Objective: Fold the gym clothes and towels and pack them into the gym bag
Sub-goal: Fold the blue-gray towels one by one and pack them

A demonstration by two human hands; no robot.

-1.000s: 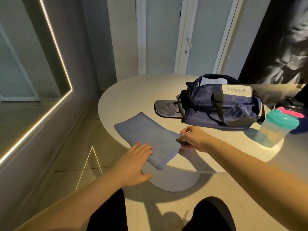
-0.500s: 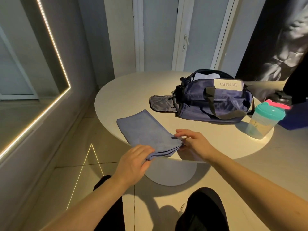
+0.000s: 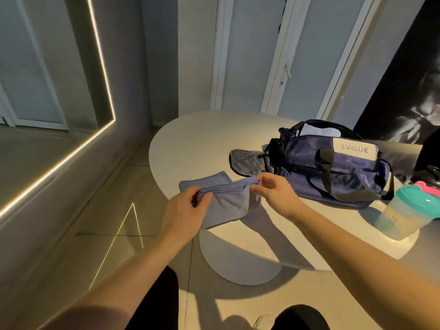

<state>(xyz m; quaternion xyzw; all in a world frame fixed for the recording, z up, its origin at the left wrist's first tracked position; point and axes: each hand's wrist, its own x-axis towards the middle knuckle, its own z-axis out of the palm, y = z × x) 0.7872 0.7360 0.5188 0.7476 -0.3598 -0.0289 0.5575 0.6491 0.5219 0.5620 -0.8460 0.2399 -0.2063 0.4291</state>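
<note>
Your left hand [image 3: 188,211] and right hand [image 3: 273,195] pinched the towel [image 3: 228,208] by its edge, up off the bench [image 3: 190,144], ready to fold it.

A round, cream-white pedestal table [image 3: 202,144] stands beneath the left grip [image 3: 183,210] and the right grip [image 3: 273,194], its broad foot [image 3: 238,265] on a pale tiled floor [image 3: 71,270]. Well left of the left grip, a grey wall [image 3: 133,79] carries a large mirror [image 3: 35,91] edged by a warm glowing light strip [image 3: 100,67]. Beyond the right grip rise white-framed doors [image 3: 250,55] with grey panels; further right hangs a dark monochrome poster [image 3: 404,91].
</note>
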